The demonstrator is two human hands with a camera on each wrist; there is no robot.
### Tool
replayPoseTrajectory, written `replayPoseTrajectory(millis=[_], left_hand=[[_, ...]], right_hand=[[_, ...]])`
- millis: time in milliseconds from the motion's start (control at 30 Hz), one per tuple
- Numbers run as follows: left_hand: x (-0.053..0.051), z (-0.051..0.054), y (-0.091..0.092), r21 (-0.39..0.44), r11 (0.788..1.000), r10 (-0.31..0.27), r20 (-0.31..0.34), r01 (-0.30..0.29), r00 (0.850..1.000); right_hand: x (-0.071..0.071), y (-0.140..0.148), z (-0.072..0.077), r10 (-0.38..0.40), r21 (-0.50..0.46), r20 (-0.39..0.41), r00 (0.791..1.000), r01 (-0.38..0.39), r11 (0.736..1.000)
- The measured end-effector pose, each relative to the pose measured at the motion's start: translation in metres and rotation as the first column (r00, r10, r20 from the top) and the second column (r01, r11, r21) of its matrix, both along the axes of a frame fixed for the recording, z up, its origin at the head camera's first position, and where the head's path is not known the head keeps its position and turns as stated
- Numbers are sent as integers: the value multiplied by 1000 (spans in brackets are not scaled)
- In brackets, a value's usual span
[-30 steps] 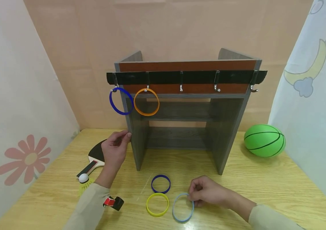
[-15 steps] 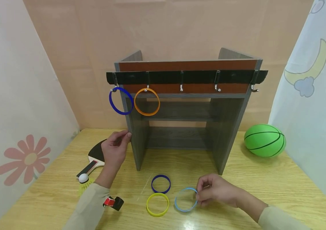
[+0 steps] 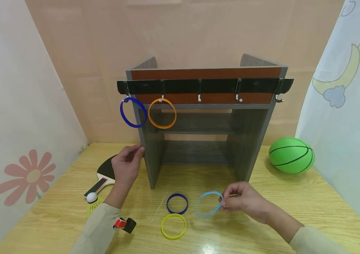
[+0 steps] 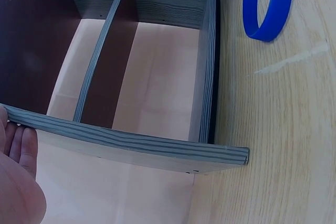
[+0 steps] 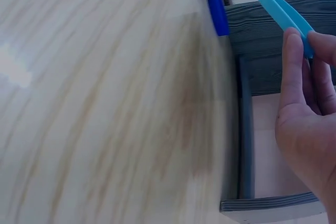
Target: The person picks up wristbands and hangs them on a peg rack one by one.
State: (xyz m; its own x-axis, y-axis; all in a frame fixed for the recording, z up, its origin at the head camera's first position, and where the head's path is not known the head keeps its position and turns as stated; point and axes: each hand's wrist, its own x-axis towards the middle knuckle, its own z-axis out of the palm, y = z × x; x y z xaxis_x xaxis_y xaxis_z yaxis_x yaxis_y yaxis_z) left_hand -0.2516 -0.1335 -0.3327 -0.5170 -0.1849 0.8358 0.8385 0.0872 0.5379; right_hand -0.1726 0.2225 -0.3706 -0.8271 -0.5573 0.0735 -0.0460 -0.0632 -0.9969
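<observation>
My right hand [image 3: 244, 201] pinches a light blue wristband [image 3: 211, 192] between thumb and fingertips, raised off the table in front of the rack. The same wristband [image 5: 284, 14] shows edge-on in the right wrist view. My left hand [image 3: 126, 164] grips the front edge of the left side panel [image 4: 157, 142] of a grey wooden rack, with its fingers against the panel's outer side. A dark blue wristband [image 3: 187, 204] and a yellow wristband [image 3: 173, 238] lie on the table between the hands. Another blue wristband [image 3: 138, 102] and an orange wristband [image 3: 162, 127] hang from the two leftmost hooks.
A black strip [image 3: 181, 86] with several metal hooks crosses the rack's front. A green ball [image 3: 292, 155] sits to the right. A table tennis bat [image 3: 106, 173] and a shuttlecock [image 3: 92, 198] lie to the left. A peach backdrop [image 3: 199, 31] stands behind.
My right hand has lifted the light blue wristband off the table and moved forward and slightly right with it. My left hand has stayed on the panel.
</observation>
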Motion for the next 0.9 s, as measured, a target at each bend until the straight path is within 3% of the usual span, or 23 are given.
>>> replayPoseTrajectory(millis=[167,367,567,900], left_hand=[[7,7,2,-10,1000,1,1,-1,1000],[-4,-5,-2,3,1000,-4,2,4,1000],[-8,-9,-4,-4,1000,8,8,-8,1000],[11,10,4,-30,999,33,12,-32,999]], right_hand=[[-1,-2,11,-31,-53,-38,999,29,998],[-3,-8,26,-25,-167,-100,995,8,986],[-5,-12,39,5,-325,-127,992,-46,945],[-9,-19,61,-33,-434,-126,991,-25,901]])
